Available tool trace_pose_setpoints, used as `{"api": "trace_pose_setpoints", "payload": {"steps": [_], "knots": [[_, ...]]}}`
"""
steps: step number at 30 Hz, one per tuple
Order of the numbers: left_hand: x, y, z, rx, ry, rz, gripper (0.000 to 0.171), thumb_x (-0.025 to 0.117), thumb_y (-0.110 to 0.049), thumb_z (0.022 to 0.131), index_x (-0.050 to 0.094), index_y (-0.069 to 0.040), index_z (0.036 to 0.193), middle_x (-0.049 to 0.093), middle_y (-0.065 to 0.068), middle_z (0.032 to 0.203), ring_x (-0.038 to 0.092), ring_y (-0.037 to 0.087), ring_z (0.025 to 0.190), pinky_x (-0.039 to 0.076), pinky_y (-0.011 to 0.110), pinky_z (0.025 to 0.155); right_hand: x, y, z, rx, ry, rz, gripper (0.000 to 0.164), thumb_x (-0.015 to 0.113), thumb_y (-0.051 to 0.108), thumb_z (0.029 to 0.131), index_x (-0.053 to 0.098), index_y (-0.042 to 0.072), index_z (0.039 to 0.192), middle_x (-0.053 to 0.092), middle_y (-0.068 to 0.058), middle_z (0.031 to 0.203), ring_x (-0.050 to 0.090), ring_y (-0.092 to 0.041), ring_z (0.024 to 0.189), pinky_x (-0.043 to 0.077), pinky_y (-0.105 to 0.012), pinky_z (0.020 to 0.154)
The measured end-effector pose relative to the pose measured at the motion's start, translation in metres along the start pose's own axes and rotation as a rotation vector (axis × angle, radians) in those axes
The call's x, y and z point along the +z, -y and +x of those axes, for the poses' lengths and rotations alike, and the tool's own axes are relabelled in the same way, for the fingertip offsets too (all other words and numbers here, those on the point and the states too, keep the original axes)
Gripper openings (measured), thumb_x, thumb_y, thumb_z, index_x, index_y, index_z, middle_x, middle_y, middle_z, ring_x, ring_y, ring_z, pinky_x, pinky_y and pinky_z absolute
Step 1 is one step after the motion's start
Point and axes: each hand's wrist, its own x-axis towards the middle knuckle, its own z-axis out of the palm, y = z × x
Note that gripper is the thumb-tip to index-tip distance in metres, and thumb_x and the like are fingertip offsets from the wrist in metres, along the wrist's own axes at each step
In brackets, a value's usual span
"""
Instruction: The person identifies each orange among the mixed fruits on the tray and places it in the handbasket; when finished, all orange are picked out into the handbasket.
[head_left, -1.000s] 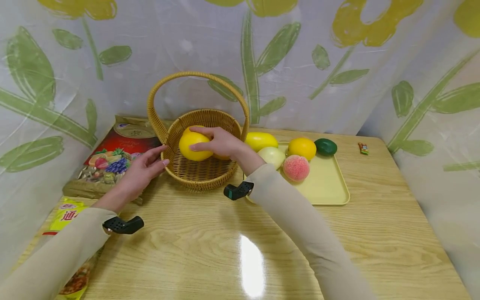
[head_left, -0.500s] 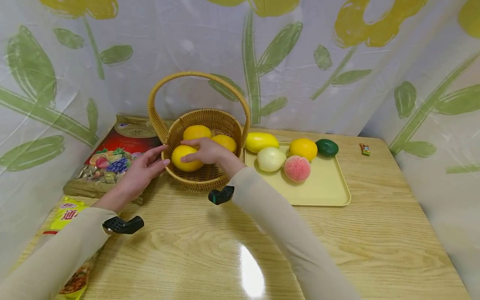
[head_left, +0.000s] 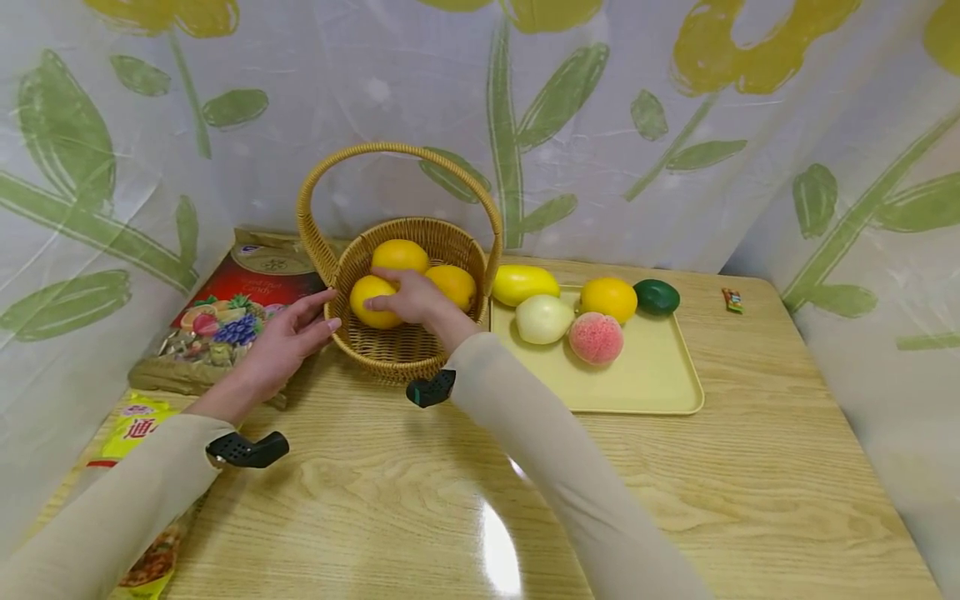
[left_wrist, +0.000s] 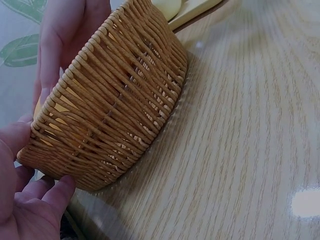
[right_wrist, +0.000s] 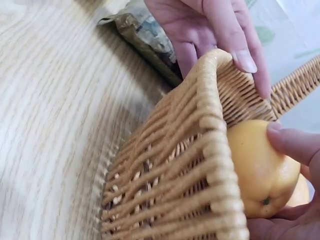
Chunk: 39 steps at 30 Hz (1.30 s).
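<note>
In the head view, a round wicker basket [head_left: 390, 367] with a tall hoop handle stands at the back of the table. My right hand [head_left: 422, 302] reaches inside it and holds an orange [head_left: 367, 302] at the basket's left, thumb on one side and fingers on the other. Two more oranges lie within, one orange [head_left: 401, 253] behind and another orange [head_left: 454, 287] to the right. My left hand [head_left: 288, 337] grips the basket's left rim. The left wrist view shows its thumb [left_wrist: 17, 135] at the rim and fingertips [left_wrist: 62, 192] against the outer wall.
A yellow tray [head_left: 637, 383] right of the basket bears a yellow oval fruit [head_left: 517, 285], a pale round fruit [head_left: 542, 320], a peach [head_left: 596, 338], an orange [head_left: 609, 297] and a dark green fruit [head_left: 656, 297]. Left lie a candy bag [head_left: 240, 308] and a yellow packet [head_left: 138, 425].
My right hand has lowered the orange into the basket, first toward the front left, then slightly back. The two other oranges now show more. My left hand stays at the rim.
</note>
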Motion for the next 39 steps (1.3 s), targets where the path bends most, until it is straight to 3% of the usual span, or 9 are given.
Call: {"api": "trace_pose_setpoints", "payload": {"steps": [5,11,22,31,39], "knots": [[-0.0003,0.0003,-0.0006,-0.003,-0.001,-0.001,0.068,0.053,-0.038,0.101,0.023,-0.012,0.157,0.022,0.012,0.16,0.029,0.03,0.143,0.045,0.02,0.099,0.0052,0.0012,0.0049,0.023,-0.046,0.032,0.06,0.069,0.027,0.093,0.046,0.023,0.148,0.046,-0.002,0.149,0.044,-0.02,0.132,0.037,-0.034,0.109],[0.0001,0.0,-0.0001,-0.001,-0.004,0.005,0.068,0.054,-0.038,0.101,0.024,-0.012,0.156,0.025,0.013,0.159,0.031,0.03,0.142,0.045,0.018,0.097,0.0073,0.0001,0.01,0.02,-0.057,-0.018,0.06,0.066,0.03,0.095,0.043,0.023,0.15,0.045,0.0,0.15,0.043,-0.02,0.134,0.035,-0.035,0.11],[-0.0004,-0.0017,-0.0006,-0.012,-0.004,0.015,0.069,0.054,-0.039,0.1,0.024,-0.012,0.156,0.023,0.013,0.16,0.029,0.03,0.143,0.045,0.018,0.098,0.0017,0.0052,0.0067,0.004,-0.02,-0.182,0.064,0.063,0.033,0.096,0.037,0.02,0.152,0.044,-0.003,0.15,0.043,-0.022,0.134,0.035,-0.034,0.111],[-0.0005,-0.0003,-0.0004,-0.018,0.006,0.015,0.069,0.053,-0.038,0.101,0.022,-0.014,0.157,0.021,0.013,0.16,0.028,0.031,0.143,0.045,0.019,0.098,0.0036,0.0026,0.0074,0.023,-0.02,-0.176,0.064,0.061,0.036,0.097,0.034,0.023,0.154,0.04,0.0,0.153,0.039,-0.021,0.138,0.032,-0.034,0.113],[-0.0017,-0.0006,-0.0009,-0.044,0.009,0.036,0.068,0.052,-0.039,0.101,0.02,-0.016,0.158,0.019,0.012,0.161,0.027,0.031,0.144,0.044,0.024,0.102,0.0007,0.0072,0.0024,0.025,0.001,-0.248,0.065,0.059,0.036,0.098,0.03,0.021,0.155,0.04,-0.002,0.153,0.039,-0.022,0.138,0.031,-0.035,0.114]]}}
